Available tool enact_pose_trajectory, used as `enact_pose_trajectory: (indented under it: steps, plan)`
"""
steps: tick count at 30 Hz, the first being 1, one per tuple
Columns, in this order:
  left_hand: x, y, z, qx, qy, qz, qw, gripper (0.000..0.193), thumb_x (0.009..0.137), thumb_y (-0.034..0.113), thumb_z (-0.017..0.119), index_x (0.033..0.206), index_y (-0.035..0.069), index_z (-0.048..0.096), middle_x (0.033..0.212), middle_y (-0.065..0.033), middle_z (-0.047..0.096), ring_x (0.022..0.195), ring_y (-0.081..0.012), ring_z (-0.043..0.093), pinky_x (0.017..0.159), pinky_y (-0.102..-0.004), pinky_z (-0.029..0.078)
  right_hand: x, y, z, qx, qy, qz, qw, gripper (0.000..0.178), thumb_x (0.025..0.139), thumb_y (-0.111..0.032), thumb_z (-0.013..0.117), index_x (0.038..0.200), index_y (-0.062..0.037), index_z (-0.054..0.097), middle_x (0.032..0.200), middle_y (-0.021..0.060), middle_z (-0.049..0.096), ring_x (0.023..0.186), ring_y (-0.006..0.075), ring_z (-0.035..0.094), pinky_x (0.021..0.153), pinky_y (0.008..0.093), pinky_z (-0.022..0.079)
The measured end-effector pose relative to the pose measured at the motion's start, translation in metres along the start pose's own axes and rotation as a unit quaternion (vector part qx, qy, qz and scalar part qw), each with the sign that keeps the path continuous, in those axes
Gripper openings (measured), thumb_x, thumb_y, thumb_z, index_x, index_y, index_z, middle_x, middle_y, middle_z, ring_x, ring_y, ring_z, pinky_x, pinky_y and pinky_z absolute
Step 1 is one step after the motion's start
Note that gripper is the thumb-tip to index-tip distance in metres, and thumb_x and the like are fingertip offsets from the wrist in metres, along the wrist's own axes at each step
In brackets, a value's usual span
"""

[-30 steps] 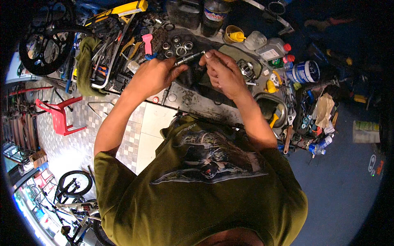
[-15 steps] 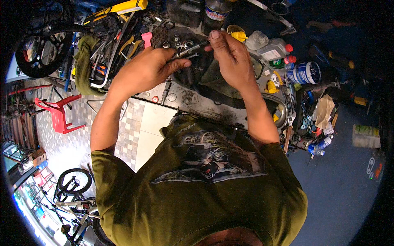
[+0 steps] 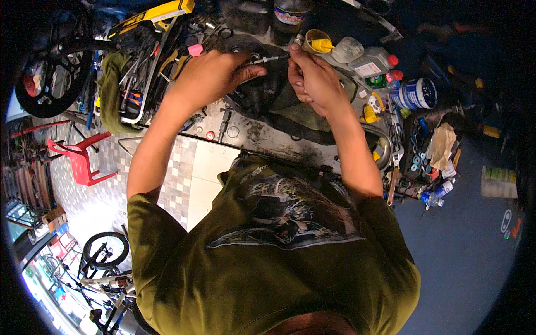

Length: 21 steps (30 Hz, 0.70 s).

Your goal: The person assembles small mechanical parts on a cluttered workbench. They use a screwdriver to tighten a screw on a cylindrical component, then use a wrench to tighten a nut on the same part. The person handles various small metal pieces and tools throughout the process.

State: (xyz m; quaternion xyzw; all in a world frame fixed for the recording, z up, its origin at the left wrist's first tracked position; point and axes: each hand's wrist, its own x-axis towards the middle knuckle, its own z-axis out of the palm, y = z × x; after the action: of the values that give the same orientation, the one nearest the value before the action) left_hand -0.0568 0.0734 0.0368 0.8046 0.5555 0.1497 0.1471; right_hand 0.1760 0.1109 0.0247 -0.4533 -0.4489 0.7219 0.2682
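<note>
My left hand (image 3: 215,77) is closed around one end of a slim silver metal rod (image 3: 267,59), its thumb stretched along below. Toward the right the rod narrows to a thin dark end. That end meets the fingertips of my right hand (image 3: 317,84), which is pinched, with its other fingers curled. The exact kind of the rod cannot be made out. Both hands are above the cluttered workbench (image 3: 254,134). Beneath them lies a dark, greasy cloth or rubber-like piece (image 3: 268,100). A pink-ended object (image 3: 195,50) shows just beyond my left hand.
At left lie a tool tray (image 3: 134,118), a green cloth (image 3: 113,84) and a black wheel-like part (image 3: 53,72). On the right are a yellow-capped cup (image 3: 319,43), a grey bottle (image 3: 373,62), a white-and-blue tub (image 3: 416,94) and an adjustable wrench (image 3: 395,162). A red chair (image 3: 84,162) stands on the floor.
My left hand has shifted slightly up and to the right. My right hand has turned so that its curled fingers show. The metal rod now lies more level between them.
</note>
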Motion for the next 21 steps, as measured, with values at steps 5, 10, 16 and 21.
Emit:
enact_pose_trajectory:
  steps: [5, 10, 16, 21]
  plan:
    - [-0.004, 0.013, 0.018, 0.137, 0.152, 0.001, 0.979, 0.041, 0.094, 0.053, 0.063, 0.093, 0.012, 0.067, 0.073, -0.0142, 0.070, 0.067, -0.0364, 0.070, 0.055, -0.0475, 0.054, 0.006, 0.003, 0.009, 0.000, 0.064, 0.007, 0.998, 0.046, 0.105, -0.055, 0.050, 0.086, -0.0128, 0.050, 0.060, -0.0053, 0.037, 0.046, 0.0060, 0.031, 0.042, 0.0238, 0.024]
    - [-0.002, 0.010, 0.018, 0.131, 0.148, 0.010, 0.980, 0.041, 0.093, 0.054, 0.064, 0.091, 0.013, 0.066, 0.067, -0.0146, 0.068, 0.062, -0.0377, 0.068, 0.052, -0.0481, 0.051, 0.020, 0.017, 0.000, -0.141, 0.106, -0.111, 0.978, 0.059, 0.104, -0.059, 0.045, 0.077, -0.0076, 0.057, 0.063, 0.0026, 0.052, 0.058, 0.0188, 0.051, 0.057, 0.0367, 0.041]
    - [0.002, 0.003, 0.020, 0.113, 0.144, -0.013, 0.983, 0.041, 0.093, 0.054, 0.065, 0.089, 0.014, 0.067, 0.056, -0.0142, 0.062, 0.057, -0.0390, 0.066, 0.049, -0.0490, 0.049, 0.029, 0.023, 0.000, -0.261, 0.138, -0.175, 0.939, 0.062, 0.106, -0.053, 0.039, 0.083, 0.0000, 0.059, 0.071, 0.0203, 0.060, 0.073, 0.0433, 0.059, 0.072, 0.0514, 0.044]
    - [0.003, -0.004, 0.019, 0.098, 0.142, -0.005, 0.985, 0.041, 0.094, 0.053, 0.065, 0.085, 0.013, 0.066, 0.057, -0.0142, 0.062, 0.057, -0.0397, 0.065, 0.050, -0.0499, 0.049, 0.032, 0.032, 0.010, -0.277, 0.180, -0.272, 0.904, 0.050, 0.107, -0.045, 0.044, 0.089, -0.0006, 0.060, 0.070, 0.0197, 0.058, 0.070, 0.0382, 0.060, 0.065, 0.0475, 0.045]
